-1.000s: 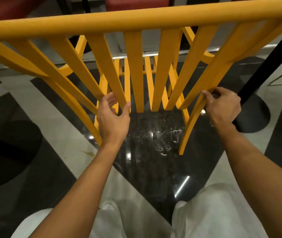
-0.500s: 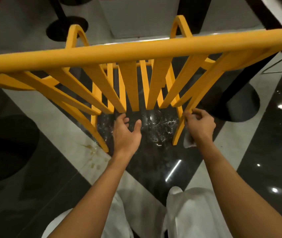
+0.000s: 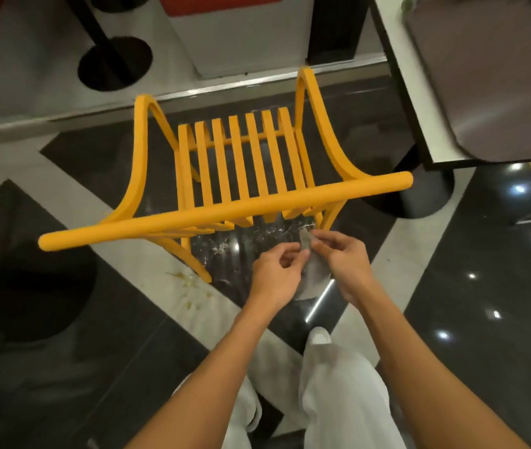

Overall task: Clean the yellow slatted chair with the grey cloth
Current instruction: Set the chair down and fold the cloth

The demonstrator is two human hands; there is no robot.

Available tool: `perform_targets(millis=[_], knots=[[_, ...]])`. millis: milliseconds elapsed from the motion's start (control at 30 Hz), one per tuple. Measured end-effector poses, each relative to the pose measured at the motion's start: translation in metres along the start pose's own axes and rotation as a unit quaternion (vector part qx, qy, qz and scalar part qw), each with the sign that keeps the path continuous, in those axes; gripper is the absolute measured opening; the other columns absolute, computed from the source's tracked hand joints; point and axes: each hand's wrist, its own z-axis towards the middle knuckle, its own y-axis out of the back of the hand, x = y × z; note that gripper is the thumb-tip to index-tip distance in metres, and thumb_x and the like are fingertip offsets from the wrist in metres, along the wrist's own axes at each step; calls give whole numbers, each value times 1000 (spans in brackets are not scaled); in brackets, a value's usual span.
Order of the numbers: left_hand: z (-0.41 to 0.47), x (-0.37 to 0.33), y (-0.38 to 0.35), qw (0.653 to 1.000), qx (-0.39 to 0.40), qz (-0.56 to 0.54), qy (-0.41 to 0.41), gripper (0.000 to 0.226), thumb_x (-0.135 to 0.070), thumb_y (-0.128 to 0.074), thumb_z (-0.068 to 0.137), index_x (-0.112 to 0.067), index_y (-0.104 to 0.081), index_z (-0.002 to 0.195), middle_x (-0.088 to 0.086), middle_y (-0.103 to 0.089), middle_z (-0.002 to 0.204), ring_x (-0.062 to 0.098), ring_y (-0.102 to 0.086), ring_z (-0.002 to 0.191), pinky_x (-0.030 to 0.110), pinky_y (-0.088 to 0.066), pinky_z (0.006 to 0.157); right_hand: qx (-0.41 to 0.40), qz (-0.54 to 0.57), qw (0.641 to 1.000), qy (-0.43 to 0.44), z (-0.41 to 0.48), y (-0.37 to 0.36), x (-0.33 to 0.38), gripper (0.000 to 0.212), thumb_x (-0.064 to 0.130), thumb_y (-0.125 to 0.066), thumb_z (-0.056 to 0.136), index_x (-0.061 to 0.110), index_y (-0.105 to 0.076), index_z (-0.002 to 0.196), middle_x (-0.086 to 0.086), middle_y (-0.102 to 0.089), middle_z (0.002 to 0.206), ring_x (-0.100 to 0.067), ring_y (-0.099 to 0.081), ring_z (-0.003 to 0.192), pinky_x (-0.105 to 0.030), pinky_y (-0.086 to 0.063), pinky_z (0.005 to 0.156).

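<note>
The yellow slatted chair [image 3: 225, 209] stands in front of me, seen from above and behind, its top rail running across the middle of the view. Just behind its backrest both my hands meet on the grey cloth [image 3: 314, 277]. My right hand [image 3: 342, 257] pinches the cloth's upper edge. My left hand [image 3: 274, 273] pinches the cloth from the left with curled fingers. The cloth hangs down between the two hands, mostly hidden by them. Neither hand touches the chair.
A table [image 3: 400, 102] with a dark tray [image 3: 490, 79] stands to the right on a black round base [image 3: 419, 196]. Another black pedestal base [image 3: 115, 63] is at the back left. My legs in light trousers [image 3: 338, 390] stand on the glossy black and white floor.
Both hands have let go of the backrest slats and come together behind the chair on the grey cloth. The view has risen, so the chair now appears from above.
</note>
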Motion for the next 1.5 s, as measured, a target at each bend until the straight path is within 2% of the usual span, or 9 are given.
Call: perform_targets(millis=[233, 433, 567, 700, 900, 1033, 1233, 1367, 1500], knots=[[-30, -67, 0, 998, 30, 0, 57, 9, -20, -75, 98, -29, -73, 100, -11, -75, 93, 1, -70, 87, 15, -53, 71, 29, -6, 999, -41, -39, 38, 47, 13, 16, -69, 100, 19, -79, 108, -3, -80, 107, -23, -73, 108, -47, -57, 103], [-62, -111, -8, 985, 85, -65, 132, 9, -21, -61, 106, -22, -66, 114, -2, -74, 109, 15, -70, 106, 36, -60, 94, 107, -24, 987, -115, -73, 83, 81, 22, 29, -64, 104, 22, -76, 121, -5, -76, 120, -28, -69, 117, -51, -54, 107], [-69, -142, -10, 984, 137, -59, 95, 9, -23, -59, 107, -25, -63, 114, -3, -75, 107, 13, -71, 103, 33, -60, 89, 145, -36, 977, -149, -95, 112, 116, 35, 43, -64, 99, 20, -75, 124, -5, -73, 124, -25, -66, 119, -48, -50, 110], [-66, -169, -9, 983, 170, -53, 38, 9, -22, -57, 108, -23, -61, 115, -5, -76, 101, 14, -72, 97, 30, -59, 80, 118, -2, 984, -132, -111, 128, 140, 52, 51, -67, 89, 15, -74, 126, -10, -72, 126, -28, -66, 121, -45, -50, 109], [-63, -203, -5, 983, 168, -25, -64, 4, -25, -57, 108, -26, -60, 111, -7, -73, 102, 8, -69, 99, 31, -58, 86, 16, 55, 998, -10, -130, 134, 162, 40, 37, -67, 92, 10, -74, 121, -10, -72, 118, -27, -70, 111, -32, -59, 90], [-54, -230, -12, 981, 175, -35, -73, 6, -25, -55, 109, -28, -59, 112, -9, -70, 106, 7, -68, 102, 36, -61, 89, -10, 64, 998, 1, -125, 145, 182, 30, 30, -62, 103, 7, -72, 120, -10, -70, 110, -25, -67, 101, -33, -57, 85], [-30, -262, -42, 985, 150, -49, -63, 7, -21, -55, 109, -25, -61, 112, -7, -73, 100, 8, -69, 97, 36, -60, 87, -11, 109, 994, 12, -95, 174, 201, 31, 25, -67, 100, 7, -71, 125, -12, -68, 103, -21, -58, 83, -34, -49, 75], [-8, -283, -71, 990, 120, -46, -57, 8, -21, -54, 108, -24, -61, 112, -4, -74, 99, 10, -68, 95, 38, -59, 87, 14, 95, 995, 7, -65, 207, 214, 40, 28, -75, 94, 13, -72, 130, -30, -67, 114, -21, -60, 82, -40, -48, 82], [14, -302, -100, 994, 99, -48, -26, 8, -22, -54, 109, -26, -61, 112, -3, -72, 108, 11, -67, 103, 40, -59, 92, 43, 58, 997, 1, -33, 238, 225, 36, 37, -75, 93, 20, -77, 125, -25, -68, 126, -30, -60, 102, -44, -48, 91]])
